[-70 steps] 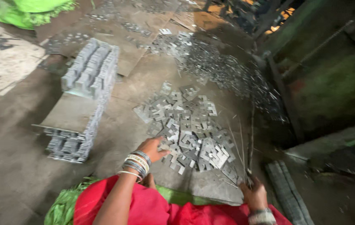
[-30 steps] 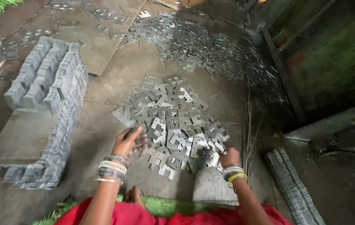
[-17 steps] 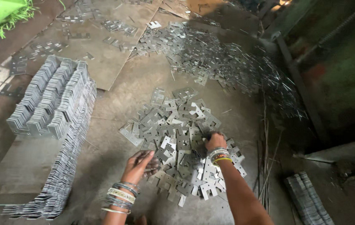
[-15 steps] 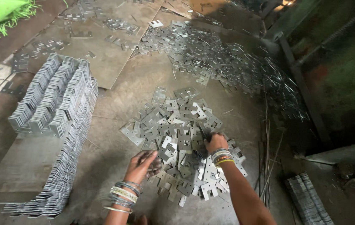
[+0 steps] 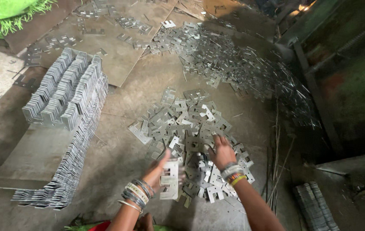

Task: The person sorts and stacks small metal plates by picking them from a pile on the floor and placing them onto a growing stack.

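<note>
Left hand [image 5: 159, 169] pinches a small stack of metal plates [image 5: 170, 179] in its fingers. Right hand [image 5: 223, 152] rests with fingers spread on the loose pile of plates [image 5: 186, 122] on the floor.

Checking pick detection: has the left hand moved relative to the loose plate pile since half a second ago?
Yes. The left hand has lifted off the loose pile edge toward the person, now gripping a small stack of plates.

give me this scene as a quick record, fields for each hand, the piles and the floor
left hand: holds a small stack of flat metal plates, upright
right hand: palm down on the loose pile
loose pile: notched plates scattered flat in front of the person
stacked rows: plates on edge, left side
far heap: more plates, tangled, upper right
floor: brown, dusty sheets
</note>
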